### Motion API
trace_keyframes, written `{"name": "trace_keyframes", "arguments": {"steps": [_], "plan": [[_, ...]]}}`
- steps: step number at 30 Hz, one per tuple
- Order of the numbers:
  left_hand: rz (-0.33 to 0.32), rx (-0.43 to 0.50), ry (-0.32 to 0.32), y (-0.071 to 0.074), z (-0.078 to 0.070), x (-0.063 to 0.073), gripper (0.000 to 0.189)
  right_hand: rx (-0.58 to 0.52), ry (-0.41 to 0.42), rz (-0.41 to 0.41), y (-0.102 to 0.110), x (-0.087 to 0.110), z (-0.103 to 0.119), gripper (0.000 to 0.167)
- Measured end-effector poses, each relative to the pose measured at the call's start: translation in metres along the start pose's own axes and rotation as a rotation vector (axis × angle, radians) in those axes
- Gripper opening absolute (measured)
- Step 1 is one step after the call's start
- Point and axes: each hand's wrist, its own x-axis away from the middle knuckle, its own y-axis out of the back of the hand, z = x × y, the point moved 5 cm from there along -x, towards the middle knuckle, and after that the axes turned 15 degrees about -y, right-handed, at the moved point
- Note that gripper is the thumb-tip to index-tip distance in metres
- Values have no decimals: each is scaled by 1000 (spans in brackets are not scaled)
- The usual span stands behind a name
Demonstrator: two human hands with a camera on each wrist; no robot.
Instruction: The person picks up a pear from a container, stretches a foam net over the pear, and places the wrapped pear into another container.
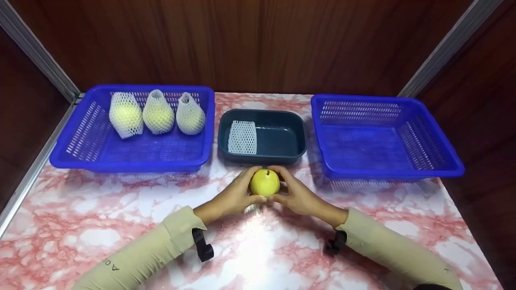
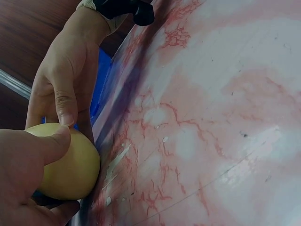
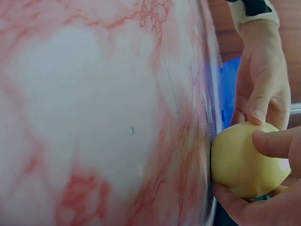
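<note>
A yellow pear (image 1: pixel 265 183) with its stem pointing up is held between both hands at the middle of the table, just in front of the dark tray. My left hand (image 1: pixel 238 192) curls round its left side, and my right hand (image 1: pixel 295 194) curls round the right side. In the left wrist view both thumbs lie on the near face of the pear (image 2: pixel 75 167). The right wrist view shows the pear (image 3: pixel 244 160) low, at the tabletop. A white foam net sleeve (image 1: pixel 242 137) lies flat in the left part of the dark tray (image 1: pixel 282 155).
At the left a blue basket (image 1: pixel 133 164) holds three pears in white foam nets (image 1: pixel 158 114). Another blue basket (image 1: pixel 387 171) stands at the right, with nothing seen in it. Dark wood panels (image 1: pixel 258 44) close off the back and sides of the marbled table (image 1: pixel 121 217).
</note>
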Motion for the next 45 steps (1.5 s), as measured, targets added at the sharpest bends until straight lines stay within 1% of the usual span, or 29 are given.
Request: {"name": "trace_keyframes", "arguments": {"steps": [8, 15, 22, 26, 30, 33, 38, 41, 45], "plan": [[-3, -17, 2, 0, 0, 1, 80, 12, -2, -3, 0, 0, -1, 72], [-12, 1, -5, -1, 1, 2, 80, -9, 3, 8, -2, 0, -2, 71], [-9, 25, -22, 1, 1, 2, 78, 6, -10, -2, -1, 0, -2, 73], [-6, 33, -3, 3, 1, 1, 79, 7, -6, 2, -1, 0, -1, 72], [-18, 14, 31, 7, 1, 1, 76, 5, 2, 2, 0, 0, -1, 73], [-46, 28, 54, 11, 2, 0, 67, 3, 3, 5, 0, 1, -1, 75], [-123, 104, 88, 18, 3, 0, 55, 4, -4, 10, 1, 1, 0, 76], [-183, 128, 123, 22, 7, 0, 50, 6, -5, -4, 3, 1, 2, 76], [-285, 176, 185, 28, 13, 0, 42, -29, 5, -25, 9, 3, 7, 73]]}}
